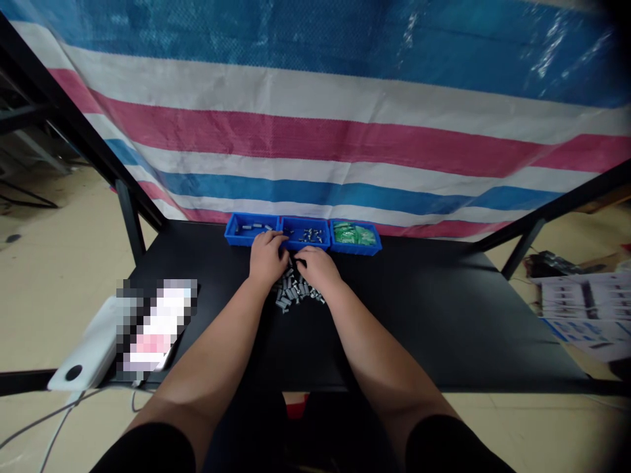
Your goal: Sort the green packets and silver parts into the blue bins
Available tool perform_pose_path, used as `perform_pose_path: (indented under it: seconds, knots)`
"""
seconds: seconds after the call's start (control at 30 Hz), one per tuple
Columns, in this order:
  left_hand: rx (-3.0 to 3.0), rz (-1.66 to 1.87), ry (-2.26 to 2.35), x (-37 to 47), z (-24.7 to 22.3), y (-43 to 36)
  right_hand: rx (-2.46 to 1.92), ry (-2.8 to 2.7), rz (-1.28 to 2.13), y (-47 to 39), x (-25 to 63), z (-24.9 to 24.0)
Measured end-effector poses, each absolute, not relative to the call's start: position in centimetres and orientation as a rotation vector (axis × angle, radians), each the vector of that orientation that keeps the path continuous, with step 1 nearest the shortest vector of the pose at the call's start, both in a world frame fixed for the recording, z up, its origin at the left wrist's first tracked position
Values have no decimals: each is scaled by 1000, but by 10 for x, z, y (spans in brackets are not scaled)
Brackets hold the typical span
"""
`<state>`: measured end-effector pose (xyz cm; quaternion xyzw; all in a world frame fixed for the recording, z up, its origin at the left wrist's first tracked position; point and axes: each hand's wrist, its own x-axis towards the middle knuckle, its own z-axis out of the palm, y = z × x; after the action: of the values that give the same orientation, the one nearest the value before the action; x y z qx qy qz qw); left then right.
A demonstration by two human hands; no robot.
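Note:
Small grey metal parts [290,292] lie in a pile on the black table, just below my hands. My left hand [269,255] is at the front edge of the middle blue bin [315,244], its fingers bent; whatever they hold is too small to make out. Beside it, my right hand [315,264] hovers over the pile with thumb and forefinger curled close together, and anything between them is hidden. Screws and small metal parts lie in the middle bin. The left blue bin [236,239] has a few grey cylinders. Green packets [352,233] fill the right blue bin [362,249].
At the left of the black table [414,309] are a white power bank [93,341] and a phone with a blurred screen [160,325], with cables. A striped sheet [315,138] hangs behind the bins. Black frame bars stand at both sides.

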<state>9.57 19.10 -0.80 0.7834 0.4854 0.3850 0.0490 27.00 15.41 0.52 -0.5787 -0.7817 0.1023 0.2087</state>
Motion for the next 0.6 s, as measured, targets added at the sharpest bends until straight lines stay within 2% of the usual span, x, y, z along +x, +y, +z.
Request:
perform_pose_path:
  seconds: [0.23, 0.4, 0.5, 0.6]
  knots:
    - [2389, 1181, 1469, 95, -8, 191, -1486, -2072, 374, 154, 275, 4]
    - [2374, 1173, 1471, 95, -6, 191, -1367, -1838, 193, 151, 277, 12]
    - [2368, 1179, 1472, 95, -6, 191, -1387, -1884, 126, 149, 278, 14]
    - [2363, 1185, 1469, 95, -5, 191, -1296, -2074, 230, 145, 280, 17]
